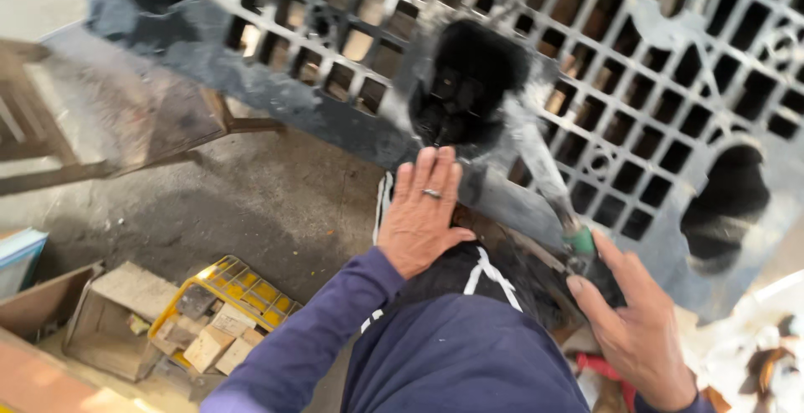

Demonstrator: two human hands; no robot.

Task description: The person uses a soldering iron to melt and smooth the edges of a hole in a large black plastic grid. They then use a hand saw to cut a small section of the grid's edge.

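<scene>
A large grey-painted metal grille panel (636,86) of square openings, with black sprayed patches, fills the top and right of the view, tilted, its solid lower edge running from upper left down to lower right. Below that edge the stained grey concrete floor (260,203) lies open on the left side. A brown wooden frame (50,136) stands at the left edge, near the panel's upper left end.

At lower left an open brown cardboard box (100,329) sits on the floor; what lies in it cannot be made out. Touching it on the right is a yellow wire tray (251,283) holding several pale wooden blocks (219,342).

The left hand (421,212), a ring on one finger, lies flat with fingers straight and together, palm pressed on the dark trouser knee just below the panel's lower edge, fingertips at that edge; it grips nothing. The right hand (641,329) is half open, fingers loosely curved, its thumb and forefinger beside a small green-collared tool (579,241) with a blurred grey shaft against the panel. Whether the fingers actually clasp the tool cannot be told.
</scene>
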